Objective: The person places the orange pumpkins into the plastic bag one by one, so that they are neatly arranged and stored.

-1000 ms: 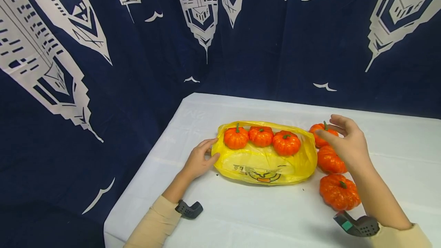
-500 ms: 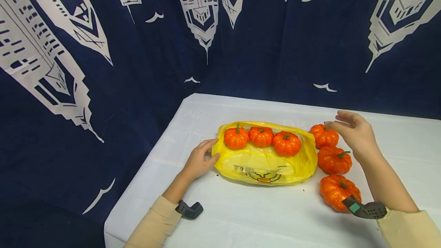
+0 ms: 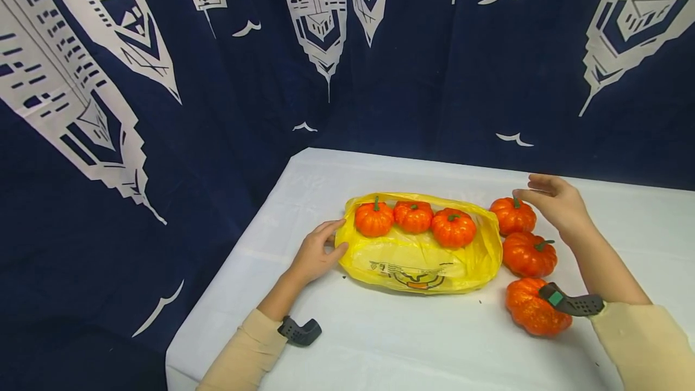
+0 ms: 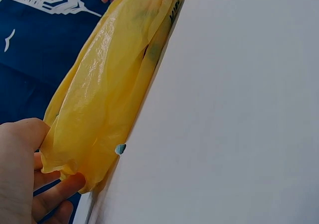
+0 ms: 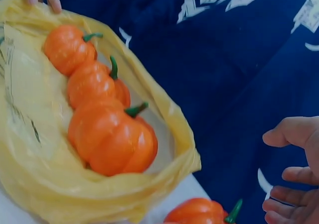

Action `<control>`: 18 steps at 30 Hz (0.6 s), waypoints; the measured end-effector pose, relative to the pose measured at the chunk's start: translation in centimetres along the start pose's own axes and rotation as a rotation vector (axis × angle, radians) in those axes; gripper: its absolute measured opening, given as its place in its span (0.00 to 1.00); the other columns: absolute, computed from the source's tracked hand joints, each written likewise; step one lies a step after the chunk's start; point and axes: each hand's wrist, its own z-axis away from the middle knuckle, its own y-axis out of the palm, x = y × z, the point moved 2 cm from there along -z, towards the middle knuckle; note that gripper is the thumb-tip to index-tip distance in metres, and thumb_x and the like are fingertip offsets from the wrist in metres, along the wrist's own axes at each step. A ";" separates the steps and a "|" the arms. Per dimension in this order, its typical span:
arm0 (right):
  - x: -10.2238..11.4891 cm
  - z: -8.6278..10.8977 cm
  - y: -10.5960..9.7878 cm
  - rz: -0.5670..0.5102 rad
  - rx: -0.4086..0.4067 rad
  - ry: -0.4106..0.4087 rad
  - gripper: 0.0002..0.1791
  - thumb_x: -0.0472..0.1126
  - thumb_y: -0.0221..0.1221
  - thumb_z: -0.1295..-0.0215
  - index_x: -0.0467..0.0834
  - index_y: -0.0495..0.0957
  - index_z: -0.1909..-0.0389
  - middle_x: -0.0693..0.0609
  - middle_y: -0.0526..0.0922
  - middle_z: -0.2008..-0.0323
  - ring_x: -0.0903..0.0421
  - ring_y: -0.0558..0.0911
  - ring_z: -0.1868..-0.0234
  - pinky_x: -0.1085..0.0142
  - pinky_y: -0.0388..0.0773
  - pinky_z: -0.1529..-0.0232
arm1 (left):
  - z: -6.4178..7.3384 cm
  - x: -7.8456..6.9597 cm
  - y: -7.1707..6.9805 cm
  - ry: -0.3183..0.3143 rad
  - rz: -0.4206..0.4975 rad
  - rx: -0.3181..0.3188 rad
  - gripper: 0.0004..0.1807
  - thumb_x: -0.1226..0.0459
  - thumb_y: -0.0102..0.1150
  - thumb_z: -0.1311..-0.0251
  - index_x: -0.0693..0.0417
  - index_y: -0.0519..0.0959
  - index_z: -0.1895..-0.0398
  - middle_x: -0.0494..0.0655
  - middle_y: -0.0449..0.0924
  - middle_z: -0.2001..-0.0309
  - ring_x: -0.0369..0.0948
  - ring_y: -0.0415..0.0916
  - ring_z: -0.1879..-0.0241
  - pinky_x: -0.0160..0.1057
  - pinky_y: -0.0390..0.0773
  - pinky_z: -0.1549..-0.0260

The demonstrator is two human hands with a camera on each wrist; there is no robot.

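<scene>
A yellow plastic bag (image 3: 412, 270) lies on the table with its mouth spread wide. Inside sit three small orange pumpkins: one at the left (image 3: 374, 218), one in the middle (image 3: 414, 216) and one at the right (image 3: 453, 227). My left hand (image 3: 317, 252) holds the bag's left end, thumb in front and fingers behind. With fingers apart and nothing in it, my right hand (image 3: 559, 204) hovers beside the back pumpkin (image 3: 513, 216), outside the bag. Nearer me are another pumpkin (image 3: 529, 254) and a front pumpkin (image 3: 534, 308), partly hidden by the right wrist camera.
A white cloth covers the table (image 3: 391, 343). Behind and left of it hangs a dark blue curtain (image 3: 412, 95) printed with white buildings and birds. The three outside pumpkins form a row close to the bag's right end.
My right hand has moved right, away from the bag's right edge, uncovering the outside pumpkins; its wrist then shifted slightly farther from me. The left hand and bag have stayed put.
</scene>
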 end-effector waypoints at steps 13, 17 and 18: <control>-5.2 -4.4 -0.2 0.049 0.073 0.131 0.53 0.66 0.58 0.39 0.38 0.49 0.25 0.30 0.52 0.29 0.30 0.53 0.31 0.27 0.57 0.45 | 0.0 -0.2 -0.1 -0.012 -0.010 0.014 0.28 0.64 0.61 0.38 0.62 0.70 0.34 0.56 0.72 0.39 0.47 0.80 0.55 0.45 0.78 0.50; -5.4 -4.5 0.1 0.053 0.118 0.129 0.54 0.64 0.57 0.37 0.33 0.46 0.25 0.26 0.50 0.30 0.26 0.52 0.32 0.26 0.54 0.43 | 0.0 -0.2 0.0 -0.015 -0.010 0.017 0.28 0.64 0.60 0.38 0.62 0.70 0.34 0.56 0.72 0.38 0.46 0.80 0.56 0.45 0.78 0.49; -5.3 -4.3 0.1 0.062 0.129 0.125 0.53 0.63 0.56 0.36 0.32 0.45 0.26 0.25 0.49 0.30 0.25 0.52 0.33 0.26 0.54 0.43 | 0.0 -0.2 0.0 -0.016 -0.010 0.018 0.28 0.64 0.60 0.38 0.62 0.70 0.34 0.56 0.72 0.38 0.46 0.80 0.56 0.45 0.78 0.49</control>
